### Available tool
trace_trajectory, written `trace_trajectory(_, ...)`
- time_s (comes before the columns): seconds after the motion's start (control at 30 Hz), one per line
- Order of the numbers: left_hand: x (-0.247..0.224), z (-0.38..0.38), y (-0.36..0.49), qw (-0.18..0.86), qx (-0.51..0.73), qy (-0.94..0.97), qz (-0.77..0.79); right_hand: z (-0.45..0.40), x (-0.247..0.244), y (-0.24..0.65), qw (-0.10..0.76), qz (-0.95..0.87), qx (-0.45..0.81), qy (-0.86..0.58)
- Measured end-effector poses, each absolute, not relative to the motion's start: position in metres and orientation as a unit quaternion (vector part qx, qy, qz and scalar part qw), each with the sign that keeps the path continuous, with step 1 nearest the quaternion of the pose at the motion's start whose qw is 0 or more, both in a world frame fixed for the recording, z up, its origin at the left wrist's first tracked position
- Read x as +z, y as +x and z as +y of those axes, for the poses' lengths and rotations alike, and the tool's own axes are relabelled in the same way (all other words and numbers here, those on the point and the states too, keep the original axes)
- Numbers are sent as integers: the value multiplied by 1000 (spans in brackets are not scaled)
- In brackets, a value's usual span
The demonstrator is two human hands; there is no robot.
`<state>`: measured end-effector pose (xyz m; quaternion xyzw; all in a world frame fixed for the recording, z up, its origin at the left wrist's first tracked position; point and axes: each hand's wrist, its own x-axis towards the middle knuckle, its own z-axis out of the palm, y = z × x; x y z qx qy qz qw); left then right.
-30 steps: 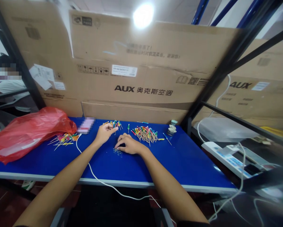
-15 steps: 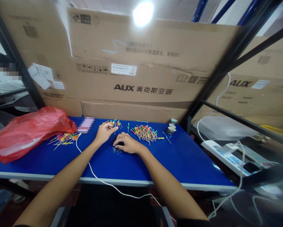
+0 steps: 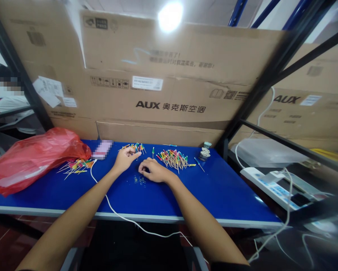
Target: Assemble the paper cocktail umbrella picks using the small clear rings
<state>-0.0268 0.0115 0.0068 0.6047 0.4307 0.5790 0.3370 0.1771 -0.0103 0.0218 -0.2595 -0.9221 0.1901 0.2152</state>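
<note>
Above the middle of the blue table, my left hand (image 3: 125,158) is closed in a pinch on a cocktail umbrella, mostly hidden by the fingers. My right hand (image 3: 154,171) is just to its right, lower down, with thumb and fingers curled together; whatever they hold is too small to make out. Small clear yellowish rings, like rubber bands (image 3: 140,180), lie scattered below the right fingertips. Beyond my left hand is a group of colourful folded cocktail umbrellas (image 3: 142,147). A larger pile of folded umbrellas (image 3: 173,159) lies right of my hands, and a single green umbrella (image 3: 153,151) between the two groups.
A red plastic bag (image 3: 39,156) covers the table's left side, with more paper umbrellas (image 3: 78,165) at its mouth. A phone-like thing (image 3: 102,149) trails a white cable (image 3: 109,203) across the front edge. Small round containers (image 3: 205,153) stand back right. Cardboard (image 3: 169,94) walls the back.
My right hand has lifted slightly away from the small rings, up and to the right, uncovering more of them. My left hand has stayed nearly still, in its pinch.
</note>
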Motion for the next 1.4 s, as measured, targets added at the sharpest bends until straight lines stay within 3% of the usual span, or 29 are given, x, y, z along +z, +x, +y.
trace_trajectory(0.4, 7, 8, -27, 351, 559, 618, 427, -6, 26, 184, 257, -903, 150, -311)
trace_trajectory(0.7, 3, -1, -19, 406, 487, 668, 390, -4, 36, 183, 424, -821, 153, -350)
trace_trajectory(1.4, 3, 1, -23, 393, 458, 689, 401, -6, 36, 181, 491, -774, 202, -345)
